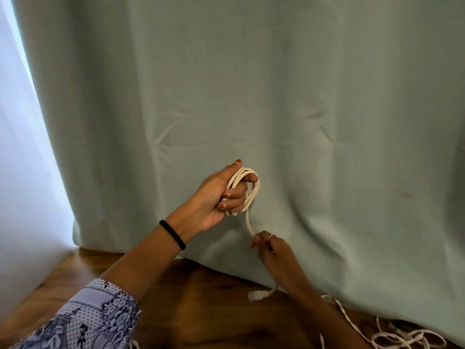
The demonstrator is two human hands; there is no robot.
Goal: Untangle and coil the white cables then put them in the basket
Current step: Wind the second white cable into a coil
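My left hand (222, 195) is raised in front of the curtain and grips a coil of white cable (251, 191) looped several times round its fingers. One strand runs down from the coil to my right hand (270, 249), which pinches it just below. The cable's free end with a white plug (256, 295) hangs under my right wrist, above the floor. More tangled white cables (405, 336) lie on the wooden floor at the lower right. No basket shows in the head view.
A pale green curtain (276, 96) fills the background and reaches the wooden floor (191, 306). A bright white drape (22, 172) hangs at the left. My left forearm wears a black band and a patterned sleeve.
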